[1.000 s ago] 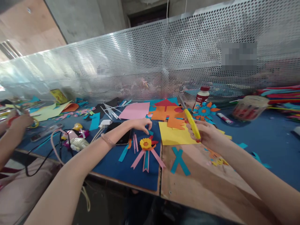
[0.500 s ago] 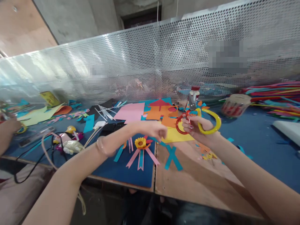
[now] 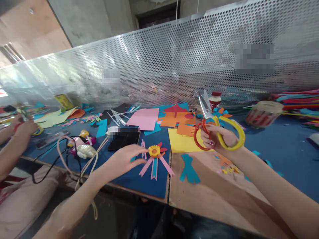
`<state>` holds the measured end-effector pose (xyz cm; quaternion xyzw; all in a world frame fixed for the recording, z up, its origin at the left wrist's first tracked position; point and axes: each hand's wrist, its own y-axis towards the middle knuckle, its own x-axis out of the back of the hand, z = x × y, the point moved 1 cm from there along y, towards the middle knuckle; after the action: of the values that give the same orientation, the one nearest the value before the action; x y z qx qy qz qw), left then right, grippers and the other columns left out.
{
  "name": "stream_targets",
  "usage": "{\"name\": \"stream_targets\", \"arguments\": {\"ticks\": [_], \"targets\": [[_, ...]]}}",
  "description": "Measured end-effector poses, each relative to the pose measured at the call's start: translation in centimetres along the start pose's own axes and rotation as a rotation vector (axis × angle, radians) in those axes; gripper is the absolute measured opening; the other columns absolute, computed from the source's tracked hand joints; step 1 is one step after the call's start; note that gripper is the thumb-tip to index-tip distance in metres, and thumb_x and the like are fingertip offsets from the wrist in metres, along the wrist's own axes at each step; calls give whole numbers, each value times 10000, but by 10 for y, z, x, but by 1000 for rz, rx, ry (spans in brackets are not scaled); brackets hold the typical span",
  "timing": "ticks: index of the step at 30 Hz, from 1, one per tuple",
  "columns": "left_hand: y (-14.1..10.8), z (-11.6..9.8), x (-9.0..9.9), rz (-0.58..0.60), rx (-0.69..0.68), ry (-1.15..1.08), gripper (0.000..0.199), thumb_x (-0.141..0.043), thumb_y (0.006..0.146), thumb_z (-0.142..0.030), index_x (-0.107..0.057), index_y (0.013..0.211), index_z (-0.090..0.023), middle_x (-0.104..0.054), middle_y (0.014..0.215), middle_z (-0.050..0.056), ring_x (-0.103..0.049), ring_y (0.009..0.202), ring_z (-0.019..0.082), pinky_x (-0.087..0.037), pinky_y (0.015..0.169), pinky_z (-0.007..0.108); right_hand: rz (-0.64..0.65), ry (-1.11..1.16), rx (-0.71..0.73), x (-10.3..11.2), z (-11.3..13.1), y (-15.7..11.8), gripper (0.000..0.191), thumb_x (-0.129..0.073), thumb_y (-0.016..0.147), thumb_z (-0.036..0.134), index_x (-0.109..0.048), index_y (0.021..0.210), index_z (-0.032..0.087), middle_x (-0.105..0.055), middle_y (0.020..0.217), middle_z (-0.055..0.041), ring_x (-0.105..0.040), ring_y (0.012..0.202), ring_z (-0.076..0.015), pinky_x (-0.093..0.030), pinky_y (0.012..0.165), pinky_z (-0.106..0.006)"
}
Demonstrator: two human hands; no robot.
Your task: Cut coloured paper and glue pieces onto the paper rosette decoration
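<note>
Flower [image 3: 154,151] beside left hand [image 3: 127,159]; scissors [image 3: 207,112] in right hand [image 3: 221,137]

Left hand [image 3: 127,160], one. Formerly above the flower, then across toward the blue strips; now drawn back to lower centre, a fingertip at the left edge of the yellow flower [image 3: 154,151], contact hard to judge from where I stand.

Blue strips [image 3: 188,164], right of bottom centre. Formerly a plain X; now a fuller fan, more tails at its lower end.

Scissors [image 3: 207,113], in the right hand [image 3: 219,135], right of centre. Formerly edge-on, then foreshortened; now broadside, blades parted in a narrow V.

Flat black item [image 3: 124,139], left of centre. Formerly crossed by the left forearm; now largely uncovered.

Blue paper [image 3: 153,129], near centre. Formerly mostly hidden; now showing.
</note>
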<state>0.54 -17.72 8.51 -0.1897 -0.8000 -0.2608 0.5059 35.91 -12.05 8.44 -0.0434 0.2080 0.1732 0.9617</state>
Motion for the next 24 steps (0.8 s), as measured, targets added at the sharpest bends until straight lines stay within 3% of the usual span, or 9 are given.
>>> {"name": "stream_targets", "arguments": {"ticks": [3, 6, 8, 11, 14, 16, 18, 22, 24], "targets": [[-69, 34, -21, 2, 148, 72, 720, -691, 741, -522, -437, 1396, -361, -495, 1417, 45, -453, 1308, 316, -363, 1095, 483, 18, -28, -8, 0, -2, 1, 120, -595, 791, 302, -538, 863, 224, -448, 619, 33, -358, 431, -101, -298, 394, -237], [-110, 43, -48, -7, 63, 142, 968, -755, 645, -551, -271, 1461, -362, -442, 1443, 51, -411, 1330, 343, -323, 1118, 545, 27, -54, -9, -2, -5, 0, 101, -588, 801, 285, -515, 847, 234, -454, 613, 36, -377, 432, -101, -305, 393, -231], [-128, 39, -56, -84, 7, 203, 849, -698, 768, -429, -217, 1466, -392, -487, 1406, 23, -468, 1292, 303, -377, 1103, 513, 33, -73, -13, -5, -7, -1, 89, -578, 812, 277, -502, 822, 232, -453, 605, 36, -386, 426, -102, -310, 391, -232], [-144, 29, -52, -213, -55, 272, 649, -500, 895, -180, -269, 1455, -414, -583, 1310, -25, -552, 1220, 225, -477, 1047, 412, 37, -93, -12, -9, -9, -2, 85, -568, 827, 273, -495, 820, 229, -463, 620, 34, -395, 426, -100, -327, 391, -232], [-139, 20, -39, -336, -112, 289, 544, -498, 898, -140, -443, 1387, -371, -681, 1174, -41, -665, 1055, 184, -564, 928, 313, 36, -101, 0, -8, -10, -1, 78, -566, 827, 271, -511, 855, 224, -469, 633, 33, -392, 423, -94, -340, 387, -228], [-122, 16, -27, -358, -40, 278, 401, -529, 908, -180, -560, 1288, -306, -715, 1105, -39, -706, 944, 149, -582, 855, 238, 40, -104, 6, -6, -10, 0, 89, -565, 817, 268, -526, 876, 214, -473, 633, 29, -395, 420, -95, -343, 383, -232], [-100, 9, -13, -366, 29, 284, 301, -529, 924, -233, -610, 1213, -234, -712, 1118, -9, -702, 957, 149, -569, 870, 227, 37, -100, 14, -4, -10, 1, 98, -564, 809, 263, -530, 885, 210, -477, 634, 26, -403, 424, -97, -341, 385, -232], [-58, -26, 18, -392, -103, 382, 278, -502, 943, -268, -614, 1185, -189, -714, 1117, 17, -707, 936, 155, -568, 873, 262, 27, -87, 14, 0, -10, 1, 95, -553, 816, 268, -531, 881, 203, -476, 621, 23, -396, 420, -97, -336, 389, -232], [-39, -53, 20, -382, -198, 415, 263, -487, 950, -245, -619, 1170, -182, -725, 1087, 16, -709, 916, 140, -577, 838, 246, 22, -83, 20, 1, -9, 1, 91, -546, 821, 262, -538, 883, 196, -475, 618, 22, -400, 427, -97, -338, 397, -231]]}}
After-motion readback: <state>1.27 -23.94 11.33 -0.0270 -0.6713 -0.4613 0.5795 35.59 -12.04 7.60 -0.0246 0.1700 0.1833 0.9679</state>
